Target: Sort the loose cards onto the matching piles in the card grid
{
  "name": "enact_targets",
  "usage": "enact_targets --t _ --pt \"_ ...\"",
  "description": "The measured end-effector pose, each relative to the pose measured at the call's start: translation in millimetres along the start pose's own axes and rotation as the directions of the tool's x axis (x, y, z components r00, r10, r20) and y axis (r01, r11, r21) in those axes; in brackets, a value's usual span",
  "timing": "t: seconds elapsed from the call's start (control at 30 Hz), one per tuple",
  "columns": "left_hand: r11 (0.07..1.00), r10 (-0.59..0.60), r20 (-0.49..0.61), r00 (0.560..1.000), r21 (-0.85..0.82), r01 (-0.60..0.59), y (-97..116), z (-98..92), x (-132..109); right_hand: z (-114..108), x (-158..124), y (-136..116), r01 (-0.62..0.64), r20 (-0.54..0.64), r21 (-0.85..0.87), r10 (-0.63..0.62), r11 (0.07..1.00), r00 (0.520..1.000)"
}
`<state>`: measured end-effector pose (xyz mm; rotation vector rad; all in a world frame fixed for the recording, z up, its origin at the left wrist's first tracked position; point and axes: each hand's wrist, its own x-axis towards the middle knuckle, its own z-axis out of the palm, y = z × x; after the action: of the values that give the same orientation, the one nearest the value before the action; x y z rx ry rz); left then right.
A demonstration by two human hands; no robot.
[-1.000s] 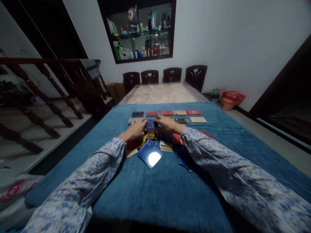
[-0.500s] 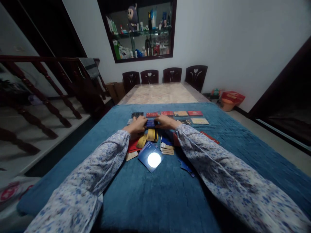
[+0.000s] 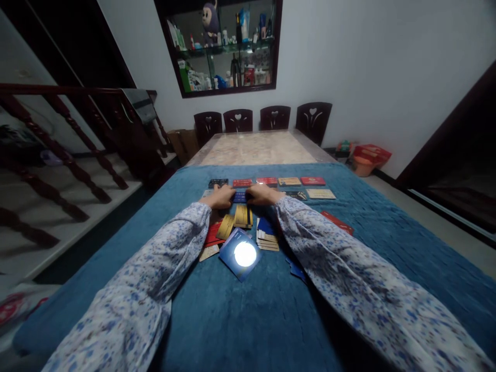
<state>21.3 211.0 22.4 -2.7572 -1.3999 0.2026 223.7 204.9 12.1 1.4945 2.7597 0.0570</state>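
A small stack of blue cards (image 3: 239, 197) lies between my hands on the cloth. My left hand (image 3: 220, 197) is closed, its fingers curled against the stack's left side. From the other side my right hand (image 3: 262, 195) pinches the stack's right edge. Just nearer to me lie golden yellow cards (image 3: 243, 217), with red cards (image 3: 214, 234) to their left. Fanned cream cards (image 3: 267, 241) stick out beside a blue card on the right. A larger blue square sheet (image 3: 234, 258) with a bright glare spot lies in front.
Behind the hands runs a row of card stacks, including black cards (image 3: 218, 183), red cards (image 3: 313, 181) and tan cards (image 3: 289, 182). Cream cards (image 3: 321, 194) and a red piece (image 3: 336, 222) lie at right. A blue cloth (image 3: 232, 320) covers the near table; chairs (image 3: 275, 119) stand beyond.
Both hands stay at the blue stack, with the fingers drawn in slightly more. The view has shifted a little; the cards look otherwise unchanged.
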Motion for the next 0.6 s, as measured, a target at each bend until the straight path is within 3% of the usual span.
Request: enact_targets --t 0.6 --pt "0.999 0.036 0.064 0.997 0.016 -0.037 -11 4.9 19 -17 2 -11 -0.042 0.119 0.025 0.039 0.999 0.992"
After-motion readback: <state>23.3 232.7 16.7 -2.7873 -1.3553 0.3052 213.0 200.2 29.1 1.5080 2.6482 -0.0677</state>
